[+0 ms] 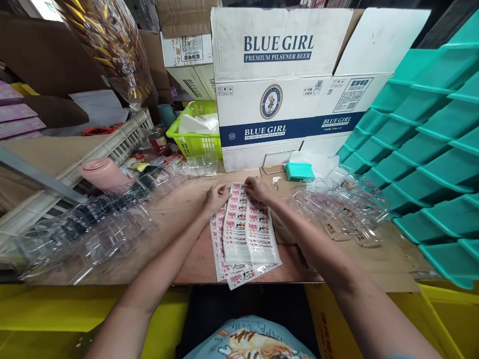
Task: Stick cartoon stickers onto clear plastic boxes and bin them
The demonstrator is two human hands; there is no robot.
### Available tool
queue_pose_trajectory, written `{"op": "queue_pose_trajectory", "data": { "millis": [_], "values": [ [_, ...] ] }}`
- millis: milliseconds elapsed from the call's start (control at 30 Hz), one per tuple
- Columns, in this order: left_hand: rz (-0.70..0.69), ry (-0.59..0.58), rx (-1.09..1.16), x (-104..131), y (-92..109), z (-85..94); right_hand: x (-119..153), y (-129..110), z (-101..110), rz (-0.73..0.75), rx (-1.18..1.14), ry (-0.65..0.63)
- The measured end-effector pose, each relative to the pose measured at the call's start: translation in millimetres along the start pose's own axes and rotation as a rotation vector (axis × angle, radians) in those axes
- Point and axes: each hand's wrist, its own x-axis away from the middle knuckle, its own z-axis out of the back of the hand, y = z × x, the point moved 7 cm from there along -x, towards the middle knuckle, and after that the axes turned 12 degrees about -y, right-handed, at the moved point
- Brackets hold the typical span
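A small pile of sticker sheets (235, 239) lies on the table in front of me, printed with rows of pink lettering and cartoon cats. The sheets overlap unevenly, and the lowest ones stick out at the left and at the near edge. At the pile's upper left edge is my left hand (217, 199), its fingers closed in a pinch; what is between the fingertips is too small to make out. My right hand (257, 190) rests over the top of the upper sheet, fingers curled and pinching there. Its fingertips are partly hidden.
Clear plastic boxes (348, 209) with cat stickers lie at the right, and more clear packages (101, 224) at the left. Behind stand a white beer carton (284, 107), a small teal box (299, 171) and a green basket (198, 142). Stacked teal bins (426, 134) line the right.
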Motion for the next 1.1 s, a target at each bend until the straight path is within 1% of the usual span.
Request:
{"op": "queue_pose_trajectory", "data": {
  "millis": [67,133,167,200,267,300,333,367,400,433,467,500,533,600,667,700,733,800,833,867,900,933,1000,1033,1100],
  "values": [
    [0.02,-0.012,0.069,6.2,3.7,4.2,8.1,-2.7,2.9,0.03,-0.055,0.025],
    [0.038,-0.036,0.137,21.0,13.3,9.9,16.4,-1.8,10.0,0.046,-0.119,0.07],
    [0.048,-0.073,0.177,31.4,19.7,11.5,20.5,0.1,14.6,0.048,-0.152,0.1],
    [0.062,-0.138,0.235,43.6,26.5,10.7,24.6,2.8,19.5,0.046,-0.183,0.135],
    [0.103,-0.299,0.406,71.9,39.3,4.3,33.7,8.7,27.9,0.042,-0.236,0.21],
    [0.133,-0.347,0.513,86.3,44.1,1.0,39.1,11.2,31.1,0.041,-0.257,0.249],
    [0.167,-0.355,0.625,99.4,46.8,-1.2,45.3,12.7,33.4,0.041,-0.272,0.284],
    [0.196,-0.318,0.725,110.3,47.7,-1.8,52.3,12.5,35.2,0.042,-0.281,0.316],
    [0.213,-0.246,0.796,118.8,47.1,-0.7,60.2,10.2,36.7,0.044,-0.283,0.343],
    [0.215,-0.178,0.843,125.0,46.4,0.4,68.8,5.5,38.6,0.05,-0.283,0.368],
    [0.205,-0.135,0.863,128.9,46.8,0.8,77.6,-3.1,41.1,0.072,-0.267,0.388],
    [0.186,-0.127,0.856,130.8,48.8,0.4,85.7,-16.2,43.9,0.117,-0.228,0.395],
    [0.164,-0.145,0.828,131.2,52.3,-0.3,92.4,-33.2,46.2,0.181,-0.167,0.382],
    [0.125,-0.226,0.75,130.4,62.8,-2.4,100.1,-72.5,46.4,0.339,-0.016,0.299],
    [0.092,-0.299,0.689,130.0,74.2,-3.0,98.2,-105.2,38.8,0.476,0.083,0.143],
    [0.083,-0.317,0.676,130.4,78.4,-2.3,93.4,-114.1,34.1,0.498,0.071,0.065],
    [0.08,-0.32,0.675,131.2,80.8,-1.2,86.8,-118.1,29.6,0.491,0.027,0.001],
    [0.094,-0.264,0.708,133.3,78.8,3.2,71.9,-114.7,20.8,0.415,-0.108,-0.068],
    [0.107,-0.213,0.742,134.5,74.8,5.8,65.8,-109.9,17.2,0.368,-0.176,-0.065],
    [0.124,-0.155,0.782,135.9,69.3,8.3,62.1,-105.6,15.3,0.34,-0.228,-0.025],
    [0.141,-0.098,0.826,137.2,63.3,10.1,61.6,-103.6,15.2,0.342,-0.252,0.046],
    [0.155,-0.047,0.87,138.3,57.4,11.3,64.4,-104.4,16.3,0.374,-0.245,0.136],
    [0.166,0.016,0.942,139.3,48.7,12.0,77.6,-114.2,16.4,0.501,-0.17,0.287],
    [0.157,0.035,0.963,139.3,46.4,12.5,85.5,-121.7,13.6,0.577,-0.12,0.318],
    [0.124,0.05,0.983,139.0,44.8,14.2,97.9,-134.9,3.6,0.688,-0.05,0.294]
  ]
}}
